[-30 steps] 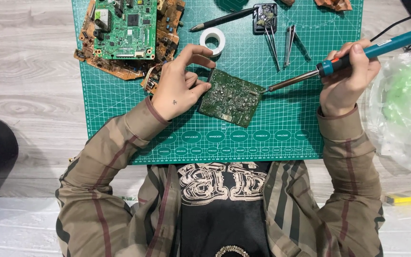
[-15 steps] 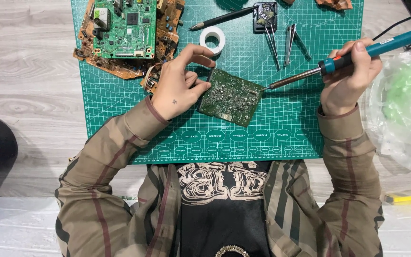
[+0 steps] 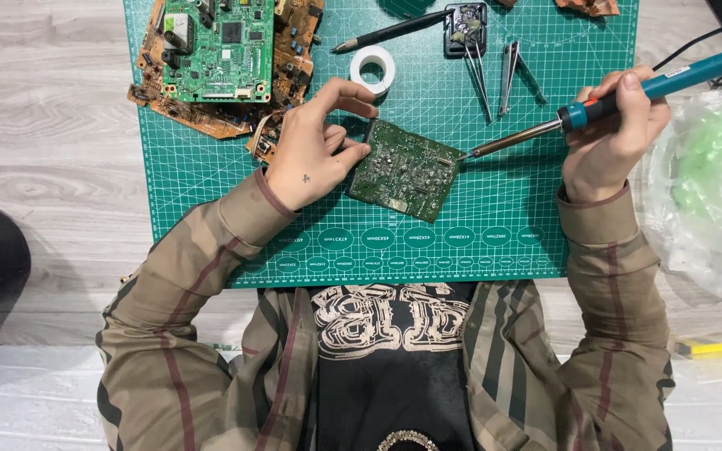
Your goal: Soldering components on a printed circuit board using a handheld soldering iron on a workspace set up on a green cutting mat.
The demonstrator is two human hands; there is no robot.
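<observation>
1. Pale wood-grain counter (image 3: 52,108) carries a green cutting mat (image 3: 211,209) with a white grid and a row of white-outlined oval labels along its near edge.
2. I see my left hand (image 3: 311,159) with fingers curled, pinching the left edge of the small green circuit board (image 3: 405,169), which lies flat mid-mat.
3. My right hand (image 3: 607,138) is wrapped around the teal-handled soldering iron (image 3: 603,102); its tip touches the board's right corner.
4. Just beyond the left hand: a white tape roll (image 3: 373,68), a dark pen (image 3: 390,32) and two tweezers (image 3: 495,71).
5. Stacked circuit boards (image 3: 223,58) sit at the mat's far left corner.
6. A clear plastic bag (image 3: 712,192) with green contents lies off the mat, right.
</observation>
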